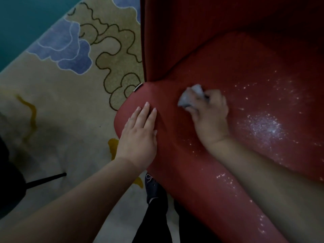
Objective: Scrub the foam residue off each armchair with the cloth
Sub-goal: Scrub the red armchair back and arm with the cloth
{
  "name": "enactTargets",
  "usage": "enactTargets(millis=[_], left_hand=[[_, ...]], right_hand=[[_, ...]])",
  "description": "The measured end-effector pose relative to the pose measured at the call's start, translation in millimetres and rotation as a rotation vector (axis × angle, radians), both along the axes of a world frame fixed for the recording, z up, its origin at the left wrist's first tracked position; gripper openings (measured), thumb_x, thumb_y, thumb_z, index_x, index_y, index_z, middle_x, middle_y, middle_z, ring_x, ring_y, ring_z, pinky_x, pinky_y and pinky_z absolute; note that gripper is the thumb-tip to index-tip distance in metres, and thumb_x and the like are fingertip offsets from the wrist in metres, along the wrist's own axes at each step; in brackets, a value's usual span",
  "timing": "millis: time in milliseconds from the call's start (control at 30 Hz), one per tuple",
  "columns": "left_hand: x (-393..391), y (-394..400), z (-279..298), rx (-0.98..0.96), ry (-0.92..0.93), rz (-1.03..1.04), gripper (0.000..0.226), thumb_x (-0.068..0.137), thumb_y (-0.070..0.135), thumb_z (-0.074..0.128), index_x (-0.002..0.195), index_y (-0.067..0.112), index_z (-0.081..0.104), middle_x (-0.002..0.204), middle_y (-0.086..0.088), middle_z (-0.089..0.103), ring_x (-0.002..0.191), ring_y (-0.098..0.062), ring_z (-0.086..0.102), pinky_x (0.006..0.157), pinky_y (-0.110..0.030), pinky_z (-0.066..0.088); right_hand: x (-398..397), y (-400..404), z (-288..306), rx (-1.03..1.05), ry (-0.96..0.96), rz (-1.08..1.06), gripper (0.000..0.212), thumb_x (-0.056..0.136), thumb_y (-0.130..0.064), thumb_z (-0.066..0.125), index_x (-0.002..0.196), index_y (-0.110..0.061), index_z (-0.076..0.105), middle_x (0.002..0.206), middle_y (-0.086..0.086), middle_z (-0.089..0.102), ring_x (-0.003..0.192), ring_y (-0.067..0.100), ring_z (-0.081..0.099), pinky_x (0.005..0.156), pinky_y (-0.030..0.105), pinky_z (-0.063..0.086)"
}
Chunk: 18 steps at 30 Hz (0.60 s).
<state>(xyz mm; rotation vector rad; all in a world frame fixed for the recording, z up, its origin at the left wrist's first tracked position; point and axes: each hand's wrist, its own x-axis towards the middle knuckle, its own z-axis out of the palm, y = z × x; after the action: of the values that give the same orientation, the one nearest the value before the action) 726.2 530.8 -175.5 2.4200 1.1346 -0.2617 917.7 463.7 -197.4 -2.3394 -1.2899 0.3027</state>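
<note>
Viewpoint: a head-worn camera looks down over a person's two bare forearms toward a red armchair and a patterned carpet.
Armchair: the red armchair (245, 64) fills the right half of the frame; its seat slopes from centre to lower right, and its back rises dark at the upper right.
Foam residue: white specks of foam residue (263, 127) lie scattered over the seat at right of centre, thickest in one patch beside the right wrist, with more flecks along the seat's front edge at lower right.
Cloth: a small pale crumpled cloth (191, 96) sits at the centre of the frame, pressed onto the seat near its left corner.
Right hand: the right hand (210, 116) has its grip clenched around the cloth, fingers curled over it, knuckles up; it is slightly blurred.
Left hand: the left hand (140, 135) lies flat with its grip released, fingers straight and together, resting on the seat's rounded left edge, near the cloth but not touching it.
Carpet: a cream carpet (61, 95) with blue cloud shapes and dark curling outlines covers the left half.
Shoe: a dark shoe (154, 188) shows at bottom centre, below the seat's edge.
</note>
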Motion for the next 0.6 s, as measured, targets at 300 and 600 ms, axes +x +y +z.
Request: enactTargets(millis=[300,600], left_hand=[[-2.8,-3.1,0.0,0.008,-0.004,-0.014,0.058,0.099,0.028,0.037,0.153,0.018,0.019,0.161,-0.002,0.007,0.148,-0.021,0.005,0.119,-0.043,0.016],[7.9,-6.8,3.9,0.031,-0.012,-0.013,0.057,0.098,0.024,0.041,0.151,0.017,0.024,0.16,-0.003,0.013,0.147,-0.022,0.009,0.119,-0.044,0.014]], right_hand=[[15.2,-63.5,-3.1,-0.012,-0.124,0.165,0.032,0.09,-0.037,0.054,0.121,-0.041,0.057,0.105,0.008,0.053,0.092,0.028,0.046,0.081,0.042,0.041],[-36.8,-111.2,7.4,-0.036,-0.084,0.4,0.039,0.084,-0.029,0.058,0.122,-0.039,0.061,0.101,0.008,0.06,0.088,0.03,0.055,0.074,0.04,0.044]])
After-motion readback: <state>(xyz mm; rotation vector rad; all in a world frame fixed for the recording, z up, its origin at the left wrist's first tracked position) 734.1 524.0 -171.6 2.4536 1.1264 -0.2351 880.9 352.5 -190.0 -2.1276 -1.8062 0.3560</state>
